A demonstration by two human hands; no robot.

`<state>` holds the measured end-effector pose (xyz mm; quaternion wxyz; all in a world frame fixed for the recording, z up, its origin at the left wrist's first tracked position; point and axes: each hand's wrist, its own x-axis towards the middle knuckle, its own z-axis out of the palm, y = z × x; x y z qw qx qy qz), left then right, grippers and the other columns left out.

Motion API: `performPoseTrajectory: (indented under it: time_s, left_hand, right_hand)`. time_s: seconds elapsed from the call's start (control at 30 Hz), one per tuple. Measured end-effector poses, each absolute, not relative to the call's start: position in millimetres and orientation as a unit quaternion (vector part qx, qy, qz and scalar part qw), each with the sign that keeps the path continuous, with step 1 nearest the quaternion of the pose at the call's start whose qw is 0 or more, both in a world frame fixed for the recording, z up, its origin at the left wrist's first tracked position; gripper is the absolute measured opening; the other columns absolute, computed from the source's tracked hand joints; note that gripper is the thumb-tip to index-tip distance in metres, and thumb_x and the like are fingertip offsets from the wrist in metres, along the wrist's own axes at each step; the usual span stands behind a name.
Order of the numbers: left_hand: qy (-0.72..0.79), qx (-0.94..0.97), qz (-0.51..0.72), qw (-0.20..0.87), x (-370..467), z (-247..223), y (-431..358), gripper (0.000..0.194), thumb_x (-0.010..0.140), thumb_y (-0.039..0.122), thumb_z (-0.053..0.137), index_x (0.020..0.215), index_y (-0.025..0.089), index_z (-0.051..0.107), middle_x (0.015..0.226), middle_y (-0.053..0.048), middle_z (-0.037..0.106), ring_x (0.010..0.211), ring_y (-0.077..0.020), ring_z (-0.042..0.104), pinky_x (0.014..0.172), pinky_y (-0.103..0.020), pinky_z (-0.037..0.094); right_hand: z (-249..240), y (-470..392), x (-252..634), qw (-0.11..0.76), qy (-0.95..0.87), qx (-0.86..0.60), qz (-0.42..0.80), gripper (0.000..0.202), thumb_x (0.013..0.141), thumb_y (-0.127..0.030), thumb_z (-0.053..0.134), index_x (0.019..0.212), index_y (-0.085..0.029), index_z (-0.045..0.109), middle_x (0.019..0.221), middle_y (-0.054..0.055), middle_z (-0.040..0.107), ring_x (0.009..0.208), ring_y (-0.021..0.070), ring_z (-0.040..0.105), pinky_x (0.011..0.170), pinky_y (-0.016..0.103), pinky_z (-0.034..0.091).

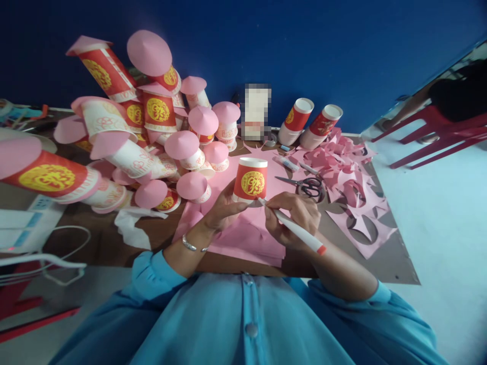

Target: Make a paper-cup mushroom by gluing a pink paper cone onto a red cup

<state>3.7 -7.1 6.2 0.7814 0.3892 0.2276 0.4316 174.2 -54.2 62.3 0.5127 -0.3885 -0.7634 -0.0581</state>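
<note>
A red paper cup point(251, 181) with a gold emblem and a white rim stands upright in my left hand point(225, 209), whose fingers wrap round its left side and base. My right hand point(292, 219) grips a long white tube point(302, 235) with a red end; its thin tip points up and left at the cup's lower edge. Whether the tip touches the cup I cannot tell. Below both hands lie pink paper sheets point(262, 248). Open scissors point(310, 186) rest just beyond my right hand.
Several cups with pink cone tops point(182, 145) crowd the left. Two cup stacks point(297, 120) stand at the back wall, near pink paper scraps point(352, 187) on the right. White tissue point(133, 225) lies front left. A red stool point(437, 126) stands beyond, beside a person.
</note>
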Motion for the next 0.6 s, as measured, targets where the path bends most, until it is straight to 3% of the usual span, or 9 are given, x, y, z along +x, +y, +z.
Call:
performPoseTrajectory:
  time_s: [0.2, 0.37, 0.6]
  left_hand:
    - [0.224, 0.391, 0.440, 0.777, 1.5, 3.4, -7.5, 0.060, 0.072, 0.035, 0.090, 0.128, 0.037, 0.069, 0.114, 0.001, 0.077, 0.125, -0.0336, 0.067, 0.103, -0.049, 0.056]
    - [0.235, 0.392, 0.432, 0.778, 1.2, 2.3, -7.1, 0.071, 0.070, 0.035, 0.090, 0.136, 0.039, 0.064, 0.119, 0.000, 0.077, 0.129, -0.0346, 0.065, 0.103, -0.048, 0.056]
    - [0.233, 0.388, 0.435, 0.778, 3.2, 4.6, -6.6, 0.065, 0.068, 0.034, 0.092, 0.129, 0.032, 0.069, 0.121, -0.004, 0.076, 0.121, -0.0331, 0.070, 0.103, -0.048, 0.057]
  right_hand:
    - [61.2, -55.5, 175.3, 0.521, -0.764, -0.378, -0.042, 0.017, 0.086, -0.012, 0.062, 0.097, -0.023, 0.057, 0.070, -0.002, 0.072, 0.054, 0.0140, 0.069, 0.052, 0.024, 0.054]
    - [60.4, -55.3, 175.4, 0.518, -0.769, -0.373, -0.039, 0.019, 0.085, -0.011, 0.062, 0.098, -0.023, 0.058, 0.071, -0.002, 0.072, 0.056, 0.0143, 0.070, 0.054, 0.024, 0.055]
    - [58.0, -53.7, 174.0, 0.516, -0.773, -0.368, -0.044, 0.018, 0.086, -0.010, 0.060, 0.098, -0.023, 0.058, 0.071, -0.001, 0.072, 0.056, 0.0147, 0.071, 0.054, 0.025, 0.056]
